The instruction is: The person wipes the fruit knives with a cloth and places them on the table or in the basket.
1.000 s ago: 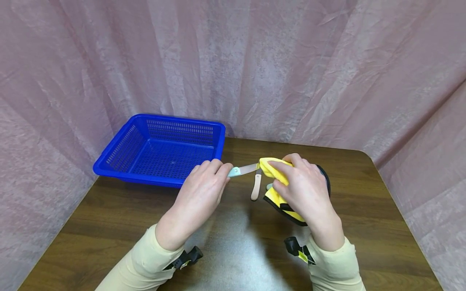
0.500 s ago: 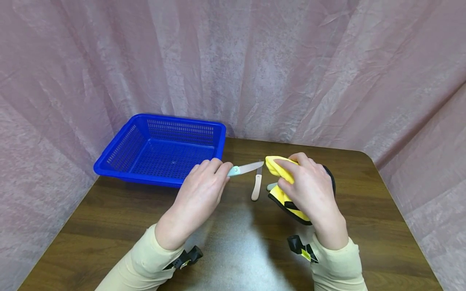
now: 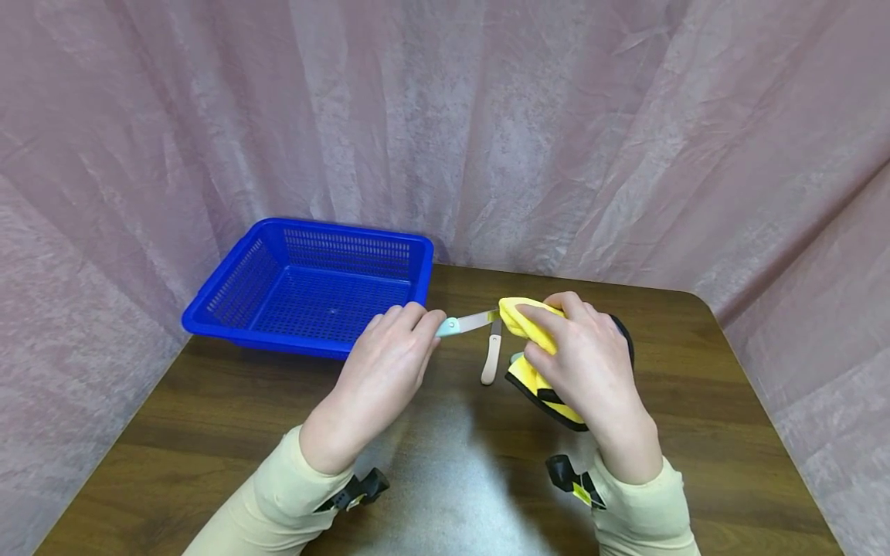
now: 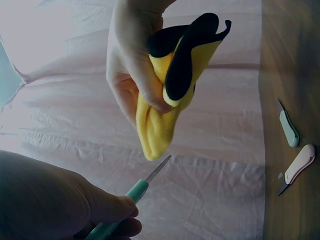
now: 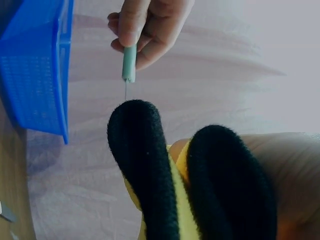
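l. hand (image 3: pixel 381 357) grips mint knife (image 3: pixel 459 324) by handle above table (image 3: pixel 695 432), r. hand (image 3: pixel 585 351) pinches yellow cloth (image 4: pixel 157 129) at blade tip, wipe prob. underway; pink knife (image 3: pixel 491 360) & 2nd green knife (image 4: pixel 289 129) on table likely left to do.

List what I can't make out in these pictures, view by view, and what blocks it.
Head: held knife, most of its handle behind the left hand.
Head: other green knife, mostly covered by the cloth.
Right wrist: held knife's tip, behind the cloth.
Right wrist: basket, cut off by the left and top edges.
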A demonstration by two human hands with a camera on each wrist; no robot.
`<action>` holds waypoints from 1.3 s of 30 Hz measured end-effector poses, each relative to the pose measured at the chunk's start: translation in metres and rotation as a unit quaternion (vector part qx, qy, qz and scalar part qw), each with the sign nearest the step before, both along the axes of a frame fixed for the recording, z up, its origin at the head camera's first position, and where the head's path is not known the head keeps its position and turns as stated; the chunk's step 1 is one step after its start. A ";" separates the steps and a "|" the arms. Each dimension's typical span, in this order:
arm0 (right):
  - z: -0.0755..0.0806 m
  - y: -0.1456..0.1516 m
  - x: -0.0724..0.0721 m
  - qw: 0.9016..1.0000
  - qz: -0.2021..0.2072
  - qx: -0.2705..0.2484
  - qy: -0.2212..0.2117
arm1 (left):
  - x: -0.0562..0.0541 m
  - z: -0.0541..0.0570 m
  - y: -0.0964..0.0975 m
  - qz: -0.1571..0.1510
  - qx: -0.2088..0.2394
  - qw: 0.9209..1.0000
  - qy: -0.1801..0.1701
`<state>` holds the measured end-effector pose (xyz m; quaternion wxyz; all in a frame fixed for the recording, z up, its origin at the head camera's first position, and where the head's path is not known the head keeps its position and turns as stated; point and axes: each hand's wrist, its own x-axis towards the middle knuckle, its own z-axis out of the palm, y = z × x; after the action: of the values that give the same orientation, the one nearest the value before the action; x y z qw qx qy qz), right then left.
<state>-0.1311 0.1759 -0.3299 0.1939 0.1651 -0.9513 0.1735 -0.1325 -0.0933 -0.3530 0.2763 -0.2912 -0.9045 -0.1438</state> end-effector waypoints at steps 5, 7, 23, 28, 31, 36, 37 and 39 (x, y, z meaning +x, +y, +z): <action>0.003 -0.007 0.000 1.000 0.013 -0.006 0.017 | 0.000 0.000 -0.001 0.003 -0.002 1.000 0.001; 0.004 -0.011 0.000 1.000 0.020 -0.008 0.022 | 0.000 0.000 -0.001 0.004 -0.003 1.000 0.001; 0.002 -0.033 0.002 0.997 0.064 0.010 0.047 | 0.000 0.001 -0.002 0.006 -0.005 1.000 -0.002; 0.002 -0.036 0.003 0.997 0.066 0.020 0.041 | 0.000 0.002 -0.002 0.007 -0.008 1.000 0.000; 0.002 -0.036 0.004 0.997 0.067 0.023 0.036 | 0.000 0.002 -0.002 0.006 -0.009 1.000 -0.002; 0.001 -0.037 0.004 0.996 0.071 0.026 0.037 | 0.001 0.002 -0.001 0.006 -0.010 1.000 -0.007; 0.001 -0.038 0.003 0.996 0.072 0.027 0.038 | 0.001 0.002 -0.001 0.006 -0.010 1.000 -0.006; 0.001 -0.037 0.003 0.996 0.071 0.028 0.039 | 0.001 0.003 -0.001 0.005 -0.009 1.000 -0.006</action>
<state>-0.1279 0.1386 -0.3292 0.2133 0.2444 -0.9334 0.1535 -0.1318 -0.0942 -0.3503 0.2691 -0.2880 -0.9090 -0.1354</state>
